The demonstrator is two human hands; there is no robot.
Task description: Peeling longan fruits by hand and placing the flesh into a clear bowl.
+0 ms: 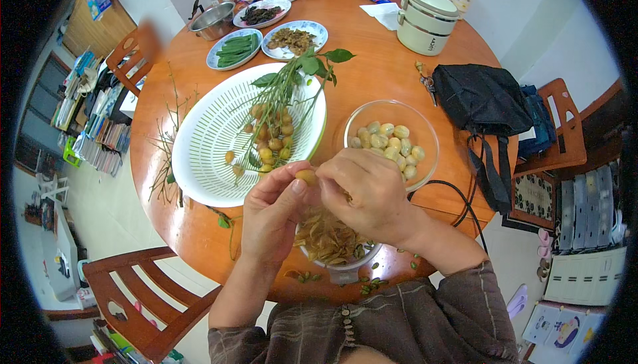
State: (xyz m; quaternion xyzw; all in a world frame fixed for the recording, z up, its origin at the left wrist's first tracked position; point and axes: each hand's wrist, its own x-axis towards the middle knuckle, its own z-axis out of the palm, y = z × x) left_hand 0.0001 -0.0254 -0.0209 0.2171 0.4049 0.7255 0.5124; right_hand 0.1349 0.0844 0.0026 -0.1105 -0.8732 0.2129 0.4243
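A small round yellow-brown fruit (306, 177) is pinched between the thumb and fingers of my left hand (279, 204). My right hand (366, 194) is curled close beside it, its fingertips near the fruit; whether they grip a bit of skin is hidden. Below both hands stands a container of brown peels (329, 239). Peeled pale fruits (394, 142) fill part of a clear glass bowl (434, 157) behind my right hand. To the left, a white plastic colander (199, 164) holds unpeeled fruits (275, 143) on green stems with leaves (309, 66).
Bare twigs (167, 149) lie left of the colander. Plates of green vegetables (238, 50) and other food (294, 40) stand behind it. A black bag (481, 97), keys (428, 85) and a stacked food container (427, 22) are at the right. Small green bits lie along the near edge.
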